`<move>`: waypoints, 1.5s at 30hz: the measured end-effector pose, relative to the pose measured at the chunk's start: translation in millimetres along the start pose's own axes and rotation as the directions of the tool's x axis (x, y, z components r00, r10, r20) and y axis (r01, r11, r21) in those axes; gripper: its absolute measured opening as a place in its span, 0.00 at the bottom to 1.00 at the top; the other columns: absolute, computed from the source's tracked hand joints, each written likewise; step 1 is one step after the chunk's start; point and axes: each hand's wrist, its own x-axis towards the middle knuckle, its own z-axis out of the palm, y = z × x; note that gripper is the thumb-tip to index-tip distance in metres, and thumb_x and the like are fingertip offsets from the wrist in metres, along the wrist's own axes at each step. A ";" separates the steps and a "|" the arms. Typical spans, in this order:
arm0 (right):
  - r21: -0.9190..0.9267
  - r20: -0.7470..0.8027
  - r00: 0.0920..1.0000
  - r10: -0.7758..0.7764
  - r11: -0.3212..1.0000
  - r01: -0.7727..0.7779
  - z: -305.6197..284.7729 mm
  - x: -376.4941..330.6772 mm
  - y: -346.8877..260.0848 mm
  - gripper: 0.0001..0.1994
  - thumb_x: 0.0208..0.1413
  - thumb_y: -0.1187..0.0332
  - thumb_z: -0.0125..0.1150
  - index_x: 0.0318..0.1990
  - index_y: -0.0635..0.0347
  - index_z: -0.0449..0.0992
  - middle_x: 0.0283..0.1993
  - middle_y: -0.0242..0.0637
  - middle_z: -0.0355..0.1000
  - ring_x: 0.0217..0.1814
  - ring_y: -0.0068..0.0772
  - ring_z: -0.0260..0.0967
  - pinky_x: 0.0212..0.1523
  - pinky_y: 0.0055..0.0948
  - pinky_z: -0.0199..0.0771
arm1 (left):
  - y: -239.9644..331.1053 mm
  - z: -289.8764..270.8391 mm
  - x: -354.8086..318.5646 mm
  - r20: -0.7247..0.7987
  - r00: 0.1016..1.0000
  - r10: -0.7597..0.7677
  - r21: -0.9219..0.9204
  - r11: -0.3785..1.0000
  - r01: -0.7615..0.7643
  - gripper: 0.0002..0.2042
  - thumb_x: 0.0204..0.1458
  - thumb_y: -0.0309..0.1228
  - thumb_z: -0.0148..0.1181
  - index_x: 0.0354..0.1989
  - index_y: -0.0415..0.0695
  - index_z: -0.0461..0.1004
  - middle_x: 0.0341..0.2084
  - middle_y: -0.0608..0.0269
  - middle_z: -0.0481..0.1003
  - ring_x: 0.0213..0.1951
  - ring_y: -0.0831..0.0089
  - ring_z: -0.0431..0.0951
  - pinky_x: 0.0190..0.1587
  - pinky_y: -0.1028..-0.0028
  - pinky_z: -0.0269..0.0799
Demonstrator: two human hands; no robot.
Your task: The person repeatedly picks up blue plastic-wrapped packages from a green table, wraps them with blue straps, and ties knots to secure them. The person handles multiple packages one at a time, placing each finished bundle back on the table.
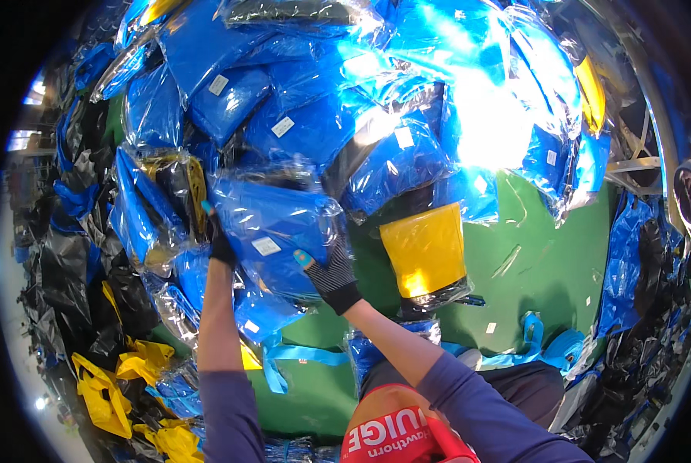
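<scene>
A folded blue item in a clear plastic bag [272, 220], with a small white label, lies between my two hands over the green table. My left hand [219, 241], in a dark glove with light blue fingertips, grips the bag's left edge; some of its fingers are hidden. At the right edge, my right hand [331, 270] holds the bag in a dark striped glove, its thumb across the top face. Left of my left hand is another bagged blue and black bundle [149, 204]. A bagged yellow folded item [424, 251] lies right of my right hand.
Bagged blue packets [307, 116] are heaped along the far side, under strong glare at the right. The green table [546, 262] shows between the goods. A light blue strap [565, 347] lies near me. Black and yellow pieces [102, 393] pile up on the left.
</scene>
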 end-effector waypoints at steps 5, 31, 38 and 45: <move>0.167 0.064 0.998 -0.004 0.986 -0.007 -39.8 34.2 19.6 0.49 0.32 0.53 0.73 0.60 0.64 0.49 0.57 0.52 0.56 0.58 0.44 0.57 0.58 0.38 0.56 | -33.3 -38.8 -57.3 0.375 0.926 -0.055 -0.047 0.996 0.078 0.39 0.50 0.64 0.31 0.61 0.44 0.49 0.55 0.59 0.60 0.55 0.65 0.61 0.57 0.64 0.57; -0.097 0.299 0.863 0.407 0.913 -0.396 -247.9 -101.8 -98.5 0.44 0.37 0.38 0.60 0.52 0.69 0.58 0.49 0.59 0.64 0.50 0.52 0.64 0.48 0.38 0.64 | -6.4 144.1 -340.2 0.288 0.918 -0.274 0.168 0.958 0.234 0.29 0.53 0.55 0.42 0.54 0.44 0.61 0.46 0.58 0.69 0.45 0.66 0.70 0.48 0.67 0.68; -0.395 0.020 0.786 0.618 0.727 -0.562 -250.3 -263.3 -67.7 0.43 0.39 0.39 0.59 0.52 0.70 0.59 0.49 0.61 0.64 0.52 0.56 0.62 0.51 0.42 0.61 | -146.4 24.7 -444.9 0.313 0.775 -0.549 -0.116 0.788 0.605 0.36 0.50 0.59 0.43 0.61 0.47 0.50 0.58 0.57 0.57 0.57 0.61 0.60 0.58 0.62 0.55; -0.398 0.059 0.773 0.632 0.725 -0.562 -269.3 -315.8 13.6 0.45 0.39 0.38 0.58 0.54 0.72 0.58 0.55 0.61 0.57 0.59 0.57 0.53 0.57 0.42 0.55 | -231.3 37.8 -452.8 -0.164 0.963 -0.214 0.797 0.547 0.257 0.28 0.54 0.44 0.47 0.57 0.38 0.54 0.50 0.44 0.63 0.53 0.53 0.63 0.55 0.61 0.56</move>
